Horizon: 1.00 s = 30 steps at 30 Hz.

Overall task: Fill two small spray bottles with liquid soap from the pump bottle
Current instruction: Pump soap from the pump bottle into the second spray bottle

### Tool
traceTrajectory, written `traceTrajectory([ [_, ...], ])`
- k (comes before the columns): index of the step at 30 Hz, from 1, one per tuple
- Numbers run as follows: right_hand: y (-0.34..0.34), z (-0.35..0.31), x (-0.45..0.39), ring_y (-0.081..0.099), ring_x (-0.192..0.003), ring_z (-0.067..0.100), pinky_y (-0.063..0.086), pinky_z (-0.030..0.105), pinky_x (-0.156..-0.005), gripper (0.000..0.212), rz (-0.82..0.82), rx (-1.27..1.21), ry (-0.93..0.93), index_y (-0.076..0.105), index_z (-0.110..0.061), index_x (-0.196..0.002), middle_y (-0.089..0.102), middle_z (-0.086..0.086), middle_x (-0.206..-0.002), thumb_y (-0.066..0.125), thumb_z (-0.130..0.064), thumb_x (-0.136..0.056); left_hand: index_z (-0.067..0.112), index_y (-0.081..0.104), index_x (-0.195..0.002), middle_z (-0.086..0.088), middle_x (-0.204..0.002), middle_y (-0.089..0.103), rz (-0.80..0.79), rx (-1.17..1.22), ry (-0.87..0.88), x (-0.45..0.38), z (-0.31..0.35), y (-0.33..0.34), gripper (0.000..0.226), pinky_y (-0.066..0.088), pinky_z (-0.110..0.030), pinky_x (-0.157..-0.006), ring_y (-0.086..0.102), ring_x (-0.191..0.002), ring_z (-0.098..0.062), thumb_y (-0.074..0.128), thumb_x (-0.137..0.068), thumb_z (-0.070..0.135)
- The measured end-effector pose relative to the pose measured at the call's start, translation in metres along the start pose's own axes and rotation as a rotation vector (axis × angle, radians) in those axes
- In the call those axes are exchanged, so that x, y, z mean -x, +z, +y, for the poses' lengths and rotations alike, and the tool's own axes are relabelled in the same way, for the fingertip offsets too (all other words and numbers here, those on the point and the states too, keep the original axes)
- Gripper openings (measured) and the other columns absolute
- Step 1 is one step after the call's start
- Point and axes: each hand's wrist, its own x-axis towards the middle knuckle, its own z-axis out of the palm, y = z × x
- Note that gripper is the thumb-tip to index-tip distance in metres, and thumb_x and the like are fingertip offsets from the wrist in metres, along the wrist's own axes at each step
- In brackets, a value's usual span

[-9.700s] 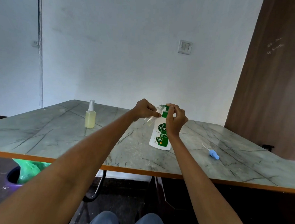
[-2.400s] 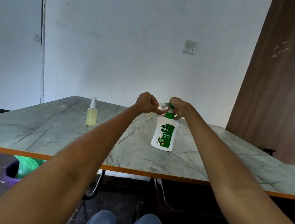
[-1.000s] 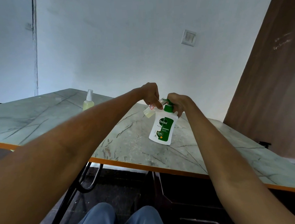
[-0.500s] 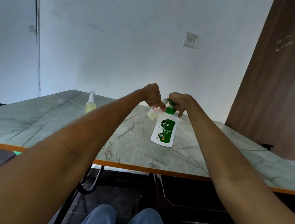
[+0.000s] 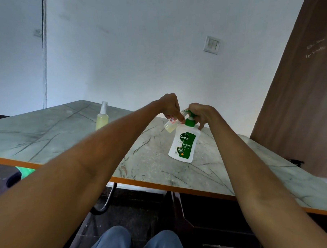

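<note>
One camera only, riding on the person's head and looking forward and slightly down; both forearms are reaching away from the lens toward the table [image 5: 75, 135], which is sitting at arm's length; the wide lens is bending the wall [image 5: 137, 50] and door [image 5: 304, 99] at the edges; the knees [image 5: 130, 243] are showing at the bottom.

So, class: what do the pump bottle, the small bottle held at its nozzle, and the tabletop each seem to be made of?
Pump bottle: opaque, glossy white plastic, apparently, with a printed label.
Small bottle: clear plastic, probably; yellowish liquid shows through.
Tabletop: marble-look surface, likely laminate given its orange edge band.
</note>
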Motion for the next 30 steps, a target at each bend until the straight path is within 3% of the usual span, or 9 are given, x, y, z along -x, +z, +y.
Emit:
traceTrajectory([
  [3, 0.001, 0.001, -0.002, 0.055, -0.095, 0.027, 0.037, 0.048, -0.081, 0.027, -0.014, -0.005, 0.011, 0.048, -0.010, -0.096, 0.058, 0.014, -0.102, 0.022, -0.016, -0.091, 0.000, 0.073, -0.090, -0.012, -0.084, 0.069, 0.005, -0.008, 0.009, 0.000, -0.001, 0.001, 0.042, 0.050, -0.019, -0.062, 0.060, -0.062, -0.017, 0.083, -0.064, 0.030],
  [6, 0.003, 0.004, -0.005, 0.052, -0.076, 0.024, 0.038, 0.046, -0.080, 0.026, 0.012, -0.026, 0.009, 0.050, -0.010, -0.085, 0.055, 0.013, -0.084, 0.026, -0.015, -0.094, -0.001, 0.073, -0.091, -0.011, -0.082, 0.069, -0.019, -0.026, 0.007, 0.000, -0.002, 0.002, 0.040, 0.052, -0.021, -0.064, 0.059, -0.058, -0.015, 0.083, -0.065, 0.029],
  [8, 0.006, 0.005, -0.007, 0.050, -0.071, 0.023, 0.039, 0.045, -0.078, 0.027, 0.019, -0.028, 0.011, 0.048, -0.011, -0.078, 0.054, 0.013, -0.082, 0.028, -0.017, -0.095, -0.001, 0.072, -0.092, -0.011, -0.083, 0.069, -0.015, -0.024, 0.008, 0.000, -0.004, 0.003, 0.040, 0.053, -0.023, -0.068, 0.060, -0.061, -0.017, 0.083, -0.065, 0.028],
  [11, 0.004, 0.005, -0.007, 0.053, -0.077, 0.024, 0.038, 0.047, -0.080, 0.024, 0.004, -0.022, 0.016, 0.049, -0.012, -0.084, 0.058, 0.014, -0.096, 0.028, -0.019, -0.094, 0.000, 0.072, -0.092, -0.009, -0.083, 0.068, -0.004, -0.026, 0.009, 0.000, -0.004, 0.004, 0.040, 0.051, -0.021, -0.066, 0.059, -0.059, -0.014, 0.082, -0.066, 0.029],
  [16, 0.001, -0.001, -0.003, 0.055, -0.102, 0.027, 0.037, 0.053, -0.089, 0.026, 0.001, 0.005, -0.001, 0.051, -0.009, -0.097, 0.059, 0.015, -0.110, 0.025, -0.014, -0.092, 0.000, 0.072, -0.092, -0.010, -0.082, 0.067, 0.010, 0.000, -0.003, 0.001, 0.000, 0.000, 0.041, 0.052, -0.022, -0.064, 0.062, -0.067, -0.019, 0.083, -0.065, 0.029],
  [23, 0.000, 0.002, -0.008, 0.053, -0.099, 0.026, 0.036, 0.051, -0.092, 0.027, -0.006, -0.035, -0.004, 0.048, -0.010, -0.079, 0.058, 0.014, -0.096, 0.024, -0.015, -0.093, 0.002, 0.072, -0.091, -0.008, -0.082, 0.068, -0.001, -0.002, -0.007, 0.001, 0.000, 0.001, 0.040, 0.049, -0.016, -0.058, 0.060, -0.061, -0.013, 0.082, -0.065, 0.030],
  [27, 0.002, 0.006, -0.015, 0.052, -0.077, 0.023, 0.036, 0.047, -0.085, 0.029, -0.004, -0.069, 0.004, 0.048, -0.012, -0.077, 0.056, 0.013, -0.087, 0.025, -0.016, -0.095, -0.001, 0.072, -0.092, -0.008, -0.080, 0.067, -0.009, 0.003, -0.001, -0.002, -0.004, 0.002, 0.040, 0.052, -0.021, -0.064, 0.059, -0.059, -0.014, 0.083, -0.065, 0.028],
  [30, 0.002, 0.008, -0.016, 0.052, -0.076, 0.023, 0.036, 0.046, -0.085, 0.030, -0.003, -0.065, 0.010, 0.049, -0.012, -0.077, 0.056, 0.012, -0.087, 0.027, -0.018, -0.096, -0.002, 0.072, -0.094, -0.009, -0.080, 0.066, -0.023, 0.005, 0.001, -0.003, -0.003, 0.003, 0.041, 0.054, -0.025, -0.069, 0.059, -0.060, -0.015, 0.082, -0.066, 0.026],
])
